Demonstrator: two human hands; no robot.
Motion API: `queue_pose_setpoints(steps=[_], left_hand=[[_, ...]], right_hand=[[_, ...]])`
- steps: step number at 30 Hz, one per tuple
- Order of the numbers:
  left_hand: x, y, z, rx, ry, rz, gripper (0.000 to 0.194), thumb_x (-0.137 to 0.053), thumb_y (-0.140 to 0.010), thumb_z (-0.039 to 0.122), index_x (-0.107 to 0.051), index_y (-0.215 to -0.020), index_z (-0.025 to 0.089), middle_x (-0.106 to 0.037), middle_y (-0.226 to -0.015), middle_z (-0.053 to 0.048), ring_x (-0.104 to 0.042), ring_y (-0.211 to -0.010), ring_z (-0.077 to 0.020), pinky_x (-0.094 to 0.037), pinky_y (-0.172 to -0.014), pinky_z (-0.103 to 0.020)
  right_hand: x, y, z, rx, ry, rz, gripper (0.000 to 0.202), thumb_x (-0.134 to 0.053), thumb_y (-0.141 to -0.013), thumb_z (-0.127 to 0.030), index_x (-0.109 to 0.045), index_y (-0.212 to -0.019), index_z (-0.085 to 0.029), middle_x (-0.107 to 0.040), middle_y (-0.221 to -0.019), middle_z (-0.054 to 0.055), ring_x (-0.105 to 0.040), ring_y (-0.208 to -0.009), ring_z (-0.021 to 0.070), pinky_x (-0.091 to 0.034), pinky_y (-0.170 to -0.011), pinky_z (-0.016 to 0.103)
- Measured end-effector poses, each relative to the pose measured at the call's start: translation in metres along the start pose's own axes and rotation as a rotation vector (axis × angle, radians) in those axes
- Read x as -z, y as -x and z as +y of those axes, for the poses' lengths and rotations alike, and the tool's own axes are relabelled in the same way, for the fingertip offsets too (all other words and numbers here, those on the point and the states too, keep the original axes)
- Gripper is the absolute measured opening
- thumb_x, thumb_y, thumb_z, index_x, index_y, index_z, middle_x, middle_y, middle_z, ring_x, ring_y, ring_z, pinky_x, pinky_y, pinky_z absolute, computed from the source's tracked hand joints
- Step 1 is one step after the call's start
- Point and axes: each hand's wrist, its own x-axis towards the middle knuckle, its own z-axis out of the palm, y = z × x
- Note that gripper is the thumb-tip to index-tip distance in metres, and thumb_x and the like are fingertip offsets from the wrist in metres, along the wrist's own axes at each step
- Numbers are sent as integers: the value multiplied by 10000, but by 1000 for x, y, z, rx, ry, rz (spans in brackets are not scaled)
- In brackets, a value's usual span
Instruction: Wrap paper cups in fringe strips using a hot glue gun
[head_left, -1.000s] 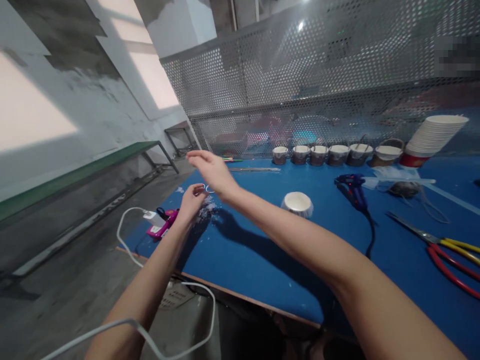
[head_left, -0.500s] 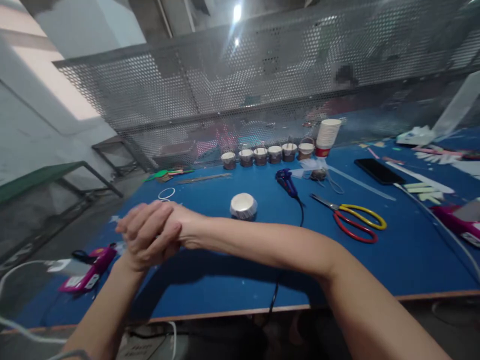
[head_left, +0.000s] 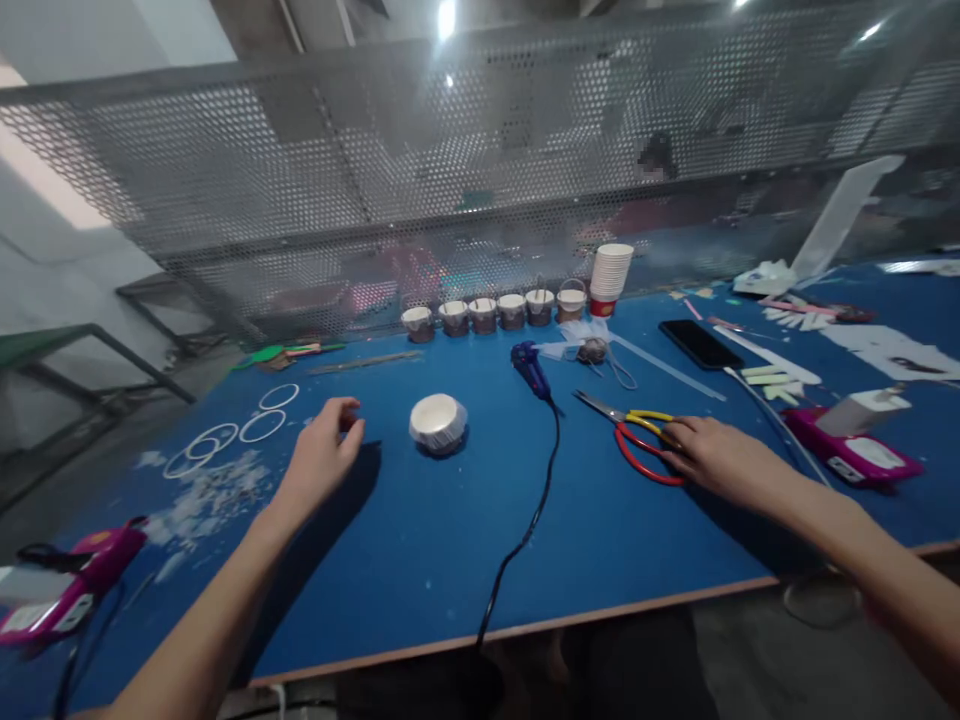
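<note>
My left hand (head_left: 326, 445) hovers over the blue table, fingers loosely curled and thumb apart, holding nothing. To its right stands a small white paper cup (head_left: 438, 422) with a pleated wrap round it. My right hand (head_left: 701, 455) rests on the handles of the scissors (head_left: 637, 440), which have one yellow and one red loop; its fingertips touch the yellow loop. The scissor blades point to the back left. Between the cup and the scissors lies a blue glue gun (head_left: 531, 370) with a black cord running to the front edge.
Several wrapped cups (head_left: 484, 316) line the back beside a cup stack (head_left: 611, 275). White rings (head_left: 262, 425) and scraps lie left. A phone (head_left: 701, 345) and a magenta power strip (head_left: 851, 450) are right; another strip (head_left: 82, 585) is front left. A perforated metal screen (head_left: 450, 160) stands behind.
My hands were clasped together at the left and have come apart. My right hand has moved right to the scissors. The view has shifted, so the table items appear further left.
</note>
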Motion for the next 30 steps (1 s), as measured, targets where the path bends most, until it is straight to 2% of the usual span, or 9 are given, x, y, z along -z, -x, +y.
queue_pose_setpoints(steps=[2, 4, 9, 12, 17, 21, 24, 27, 30], left_hand=[[-13, -5, 20, -9, 123, -18, 383, -497, -741, 416, -542, -1042, 183, -652, -963, -106, -642, -832, -238, -509, -726, -355], [-24, -8, 36, -21, 213, -54, 465, -496, -768, 470, -512, -1123, 170, -611, -1105, -136, -624, -952, -252, -510, -784, -375], [-42, -11, 52, -95, 194, -172, 495, -465, -793, 512, -529, -1131, 157, -570, -1196, -149, -563, -1093, -280, -458, -921, -425], [-48, -11, 54, -127, 160, -232, 479, -465, -793, 508, -544, -1118, 165, -583, -1185, -137, -551, -1113, -285, -426, -967, -439], [-52, -5, 50, -78, 222, -228, 471, -503, -781, 480, -523, -1162, 204, -576, -1233, -134, -545, -1140, -301, -423, -979, -451], [-54, 5, 41, -1, 315, -236, 539, -525, -772, 478, -464, -1232, 203, -536, -1303, -156, -520, -1190, -302, -398, -1017, -450], [-55, 11, 35, 10, 357, -282, 572, -545, -772, 462, -430, -1264, 196, -510, -1329, -160, -511, -1204, -293, -393, -1028, -447], [-55, 14, 35, -17, 364, -293, 593, -586, -754, 441, -418, -1279, 223, -488, -1352, -146, -492, -1233, -288, -387, -1040, -435], [-54, 16, 38, -21, 333, -290, 644, -599, -747, 440, -387, -1317, 227, -454, -1386, -150, -461, -1267, -296, -381, -1049, -433]], right_hand=[[-10, 2, 7, -12, 28, 16, 351, -438, -846, -264, -654, -1061, -89, -612, -1146, 248, -599, -1024, 370, -466, -865, 496], [-14, 1, 5, -8, 59, 31, 374, -426, -861, -263, -623, -1120, -78, -574, -1228, 233, -559, -1098, 355, -434, -931, 477], [-12, -7, -7, 8, 89, 20, 348, -456, -856, -221, -609, -1146, -104, -608, -1202, 190, -574, -1080, 308, -463, -896, 408], [-4, -18, -14, -6, 78, 10, 284, -497, -846, -247, -641, -1065, -137, -662, -1093, 171, -612, -991, 309, -488, -819, 404], [9, -64, -48, -35, -6, 89, 314, -454, -917, -322, -579, -1157, -162, -622, -1198, 143, -594, -1067, 287, -481, -840, 376], [1, -118, -87, -74, -66, 112, 352, -477, -934, -417, -572, -1154, -160, -612, -1192, 135, -599, -1055, 257, -484, -857, 368], [-10, -147, -105, -133, -83, 94, 324, -530, -931, -385, -568, -1158, -157, -610, -1150, 88, -619, -967, 212, -513, -823, 410], [-14, -157, -111, -162, -88, 79, 290, -552, -927, -349, -577, -1147, -162, -615, -1124, 72, -627, -927, 195, -528, -795, 398], [-8, -142, -102, -147, -69, 95, 351, -490, -939, -434, -587, -1114, -146, -640, -1096, 95, -632, -950, 214, -511, -823, 397]])
